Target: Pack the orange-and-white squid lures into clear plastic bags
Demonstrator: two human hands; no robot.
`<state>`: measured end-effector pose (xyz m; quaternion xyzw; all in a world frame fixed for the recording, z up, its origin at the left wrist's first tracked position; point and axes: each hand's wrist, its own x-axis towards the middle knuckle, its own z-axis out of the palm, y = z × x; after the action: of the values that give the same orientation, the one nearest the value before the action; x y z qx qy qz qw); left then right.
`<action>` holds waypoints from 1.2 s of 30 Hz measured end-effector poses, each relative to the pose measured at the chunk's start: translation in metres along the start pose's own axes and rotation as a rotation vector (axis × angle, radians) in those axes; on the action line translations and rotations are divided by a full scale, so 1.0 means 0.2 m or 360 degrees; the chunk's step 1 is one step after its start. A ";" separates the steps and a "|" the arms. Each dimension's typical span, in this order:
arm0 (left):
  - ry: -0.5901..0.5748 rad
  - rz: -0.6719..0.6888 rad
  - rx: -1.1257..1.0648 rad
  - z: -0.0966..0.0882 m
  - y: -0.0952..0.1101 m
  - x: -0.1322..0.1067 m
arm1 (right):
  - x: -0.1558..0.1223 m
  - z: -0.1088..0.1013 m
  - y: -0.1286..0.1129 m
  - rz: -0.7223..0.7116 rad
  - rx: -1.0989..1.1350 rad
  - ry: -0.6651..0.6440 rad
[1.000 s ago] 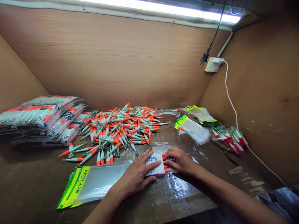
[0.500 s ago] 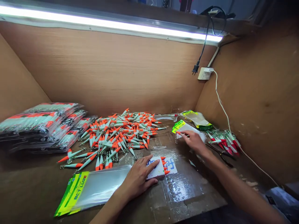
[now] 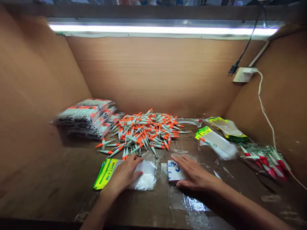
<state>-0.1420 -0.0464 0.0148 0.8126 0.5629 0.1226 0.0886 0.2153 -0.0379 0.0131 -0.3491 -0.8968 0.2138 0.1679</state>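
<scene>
My left hand (image 3: 123,175) lies flat with fingers stretched out on a clear plastic bag (image 3: 146,179) that has a green and yellow header card (image 3: 104,174). My right hand (image 3: 193,174) rests open on a white card with blue writing (image 3: 174,171) on the wooden table (image 3: 59,185). A big heap of orange-and-pale-green fishing lures (image 3: 144,132) lies just beyond both hands.
A stack of filled lure packs (image 3: 87,116) sits at the back left. More empty bags (image 3: 219,143) and a bundle of red-tipped lures (image 3: 266,156) lie on the right. A wall socket (image 3: 244,75) with a white cable hangs on the right wall. Wooden walls close in three sides.
My left hand left the white card and moved onto the clear bag. My right hand came back from the bags on the right and now lies on the card. The view shifted left.
</scene>
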 end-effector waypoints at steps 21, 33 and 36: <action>0.0223 0.0275 -0.0258 -0.14 0.16 0.14 | -0.34 0.21 0.11 0.0720 -0.0298 0.0438; -0.0836 0.0181 -0.1319 0.04 0.41 0.51 | -0.56 -0.05 0.09 0.0889 0.0075 0.0585; -0.1068 0.0270 -0.1212 0.08 0.45 0.57 | -0.53 -0.10 0.06 0.0690 0.0109 0.0478</action>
<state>-0.0183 0.0286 0.0370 0.7602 0.3510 0.0582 0.5436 0.3049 -0.0984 0.0086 -0.5550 -0.7583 0.2209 0.2610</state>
